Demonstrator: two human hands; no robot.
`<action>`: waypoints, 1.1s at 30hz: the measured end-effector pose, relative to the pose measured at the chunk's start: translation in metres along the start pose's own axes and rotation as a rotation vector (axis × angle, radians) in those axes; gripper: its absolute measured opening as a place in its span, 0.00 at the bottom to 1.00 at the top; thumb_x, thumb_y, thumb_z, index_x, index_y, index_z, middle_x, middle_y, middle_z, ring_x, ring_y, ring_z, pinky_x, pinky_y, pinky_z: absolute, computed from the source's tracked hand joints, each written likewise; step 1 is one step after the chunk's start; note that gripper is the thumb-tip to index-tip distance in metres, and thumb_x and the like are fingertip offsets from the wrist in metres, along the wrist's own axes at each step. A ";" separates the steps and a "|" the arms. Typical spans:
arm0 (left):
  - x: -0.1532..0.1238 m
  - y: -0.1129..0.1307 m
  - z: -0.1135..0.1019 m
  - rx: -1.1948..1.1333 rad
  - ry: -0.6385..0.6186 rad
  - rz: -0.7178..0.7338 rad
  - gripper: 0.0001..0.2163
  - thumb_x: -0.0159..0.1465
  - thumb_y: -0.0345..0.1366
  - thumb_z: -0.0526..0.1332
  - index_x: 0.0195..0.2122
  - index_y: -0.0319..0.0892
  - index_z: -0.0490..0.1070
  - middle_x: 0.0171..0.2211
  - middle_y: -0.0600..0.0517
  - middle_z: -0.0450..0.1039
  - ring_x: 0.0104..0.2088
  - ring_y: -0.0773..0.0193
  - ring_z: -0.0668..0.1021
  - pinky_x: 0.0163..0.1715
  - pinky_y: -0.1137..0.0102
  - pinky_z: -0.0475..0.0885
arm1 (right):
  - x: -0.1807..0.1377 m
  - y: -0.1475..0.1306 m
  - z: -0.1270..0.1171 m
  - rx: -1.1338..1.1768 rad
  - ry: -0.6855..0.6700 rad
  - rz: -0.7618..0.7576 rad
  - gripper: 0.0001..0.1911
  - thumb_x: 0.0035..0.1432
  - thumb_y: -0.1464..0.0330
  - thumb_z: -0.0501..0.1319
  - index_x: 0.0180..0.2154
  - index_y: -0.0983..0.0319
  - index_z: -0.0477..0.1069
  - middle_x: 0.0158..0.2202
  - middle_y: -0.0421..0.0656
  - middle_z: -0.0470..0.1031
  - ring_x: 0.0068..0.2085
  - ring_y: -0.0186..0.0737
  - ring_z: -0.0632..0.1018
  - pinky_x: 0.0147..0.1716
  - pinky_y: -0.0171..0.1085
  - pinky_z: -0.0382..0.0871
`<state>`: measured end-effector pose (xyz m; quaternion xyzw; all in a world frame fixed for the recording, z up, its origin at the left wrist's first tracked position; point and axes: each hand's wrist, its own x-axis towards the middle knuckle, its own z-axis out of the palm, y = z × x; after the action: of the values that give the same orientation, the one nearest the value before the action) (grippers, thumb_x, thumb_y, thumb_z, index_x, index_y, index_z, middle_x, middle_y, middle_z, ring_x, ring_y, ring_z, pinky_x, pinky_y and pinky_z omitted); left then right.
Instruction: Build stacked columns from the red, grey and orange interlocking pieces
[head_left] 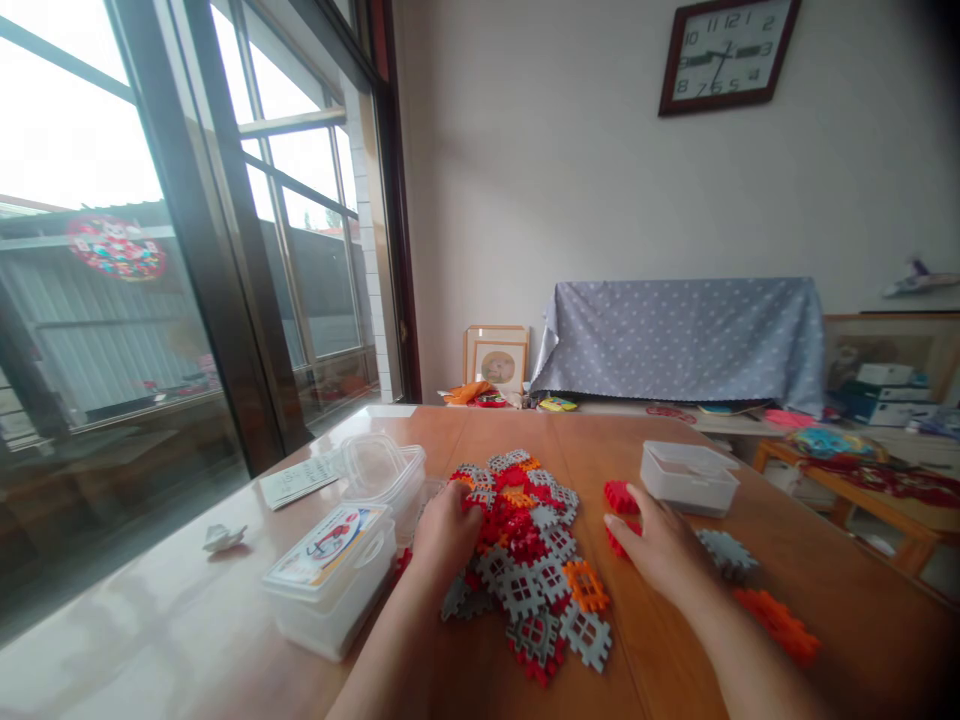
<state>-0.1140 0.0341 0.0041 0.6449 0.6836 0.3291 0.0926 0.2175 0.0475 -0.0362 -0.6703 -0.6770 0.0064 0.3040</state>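
A: Head view, clock centred on the pile, 12 pointing away from the wearer. Where are the hands?

B: The left hand (450, 525) is at 9 o'clock, fingers over the edge of the tile pile (521, 520). The right hand (654, 535) is at 3, thumb and fingertips at some red toothed tiles (618, 496), just beside the pile.

A: Clamped on anything?

B: Fingertips are partly hidden and soft in focus, so I can't tell for either hand.

A: The pile itself?

B: Grey, red and orange interlocking tiles, mid-table, many with window-like crossbars. 1 orange window tile (587, 586) lies at 4.

A: Around it, on the wooden table (600, 430)?

B: A lidded plastic box (337, 605) with a printed label at 9, an open-lidded container (405, 508) at 10, a clear plastic box (690, 492) at 2. Past the right hand, grey toothed tiles (726, 553) at 3, orange toothed tiles (776, 622) at 4.
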 end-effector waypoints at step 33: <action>-0.030 0.060 0.015 -1.439 -0.344 -0.263 0.22 0.48 0.35 0.75 0.44 0.39 0.75 0.33 0.52 0.75 0.30 0.68 0.76 0.35 0.72 0.70 | -0.033 -0.081 -0.014 0.769 -0.152 -0.101 0.26 0.61 0.57 0.62 0.59 0.56 0.72 0.50 0.49 0.80 0.47 0.48 0.81 0.49 0.45 0.76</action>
<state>-0.0514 0.0075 0.0178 0.3805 0.3470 0.5755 0.6354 0.1479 0.0037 -0.0044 -0.4710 -0.6779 0.2941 0.4817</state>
